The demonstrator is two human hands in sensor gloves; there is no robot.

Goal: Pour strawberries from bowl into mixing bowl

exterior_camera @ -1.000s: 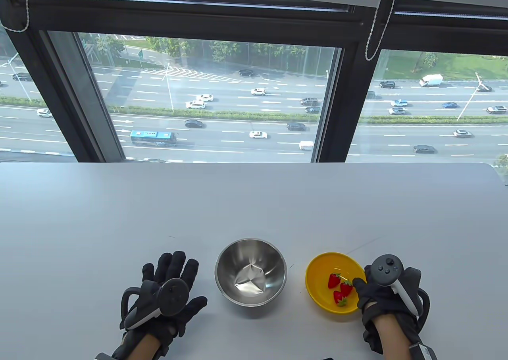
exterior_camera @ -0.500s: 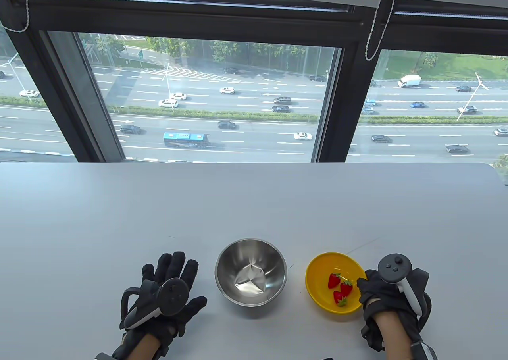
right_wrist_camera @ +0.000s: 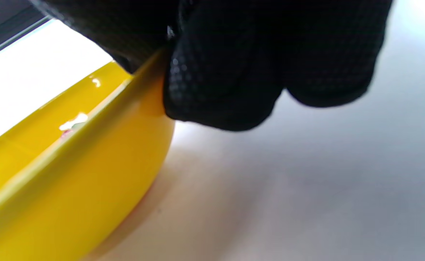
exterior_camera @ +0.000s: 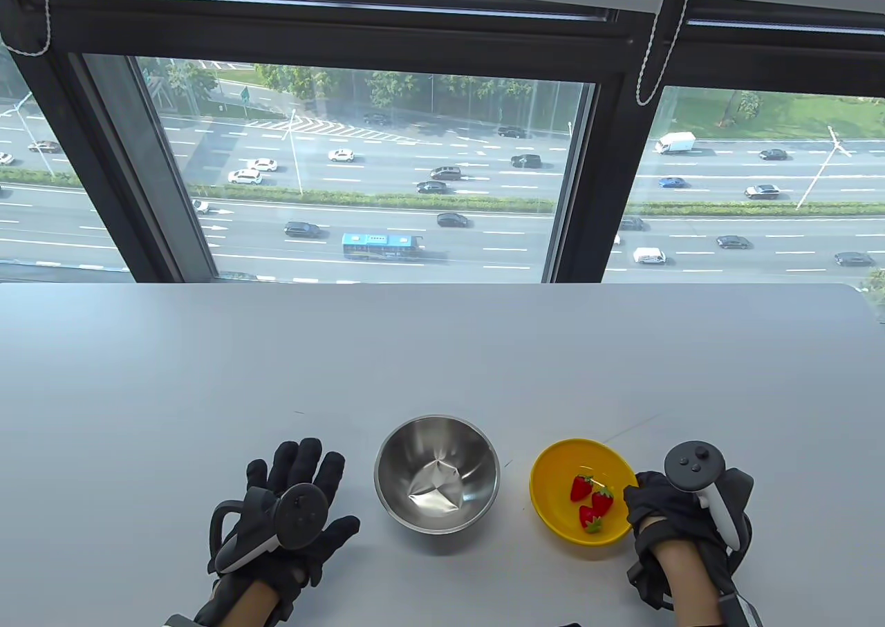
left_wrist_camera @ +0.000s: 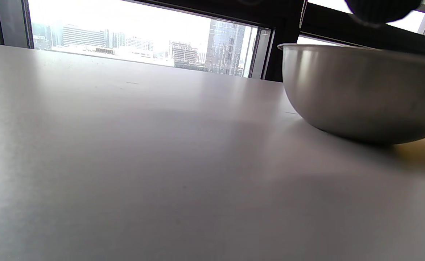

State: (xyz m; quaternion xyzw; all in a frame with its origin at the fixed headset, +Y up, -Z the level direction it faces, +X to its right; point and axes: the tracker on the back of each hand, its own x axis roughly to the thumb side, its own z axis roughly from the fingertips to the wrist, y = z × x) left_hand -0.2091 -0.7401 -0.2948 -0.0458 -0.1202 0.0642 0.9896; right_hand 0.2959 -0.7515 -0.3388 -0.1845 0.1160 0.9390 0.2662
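The yellow bowl (exterior_camera: 584, 494) sits upright on the desk (exterior_camera: 442, 350) in the lower right of the table view, mouth facing up; being round, it has no long axis to speak of. Three strawberries (exterior_camera: 591, 502) lie inside it, toward its near right side, their green caps pointing roughly right and down in the frame. The steel mixing bowl (exterior_camera: 437, 473) also stands upright, mouth up, lower centre of the frame, just left of the yellow bowl but apart from it.

The right hand (exterior_camera: 674, 516) comes in from the bottom right edge and grips the yellow bowl at its right rim: in the right wrist view the gloved fingers (right_wrist_camera: 234, 72) press on the outside wall just under the rim, with another part of the glove over the rim edge (the bowl's base appears to rest on the desk). The tracker (exterior_camera: 698, 475) stands on the back of this hand.

The left hand (exterior_camera: 287, 509) lies palm down on the desk in the lower left, fingers spread and pointing toward the window (exterior_camera: 373, 171), holding nothing, just left of the mixing bowl.
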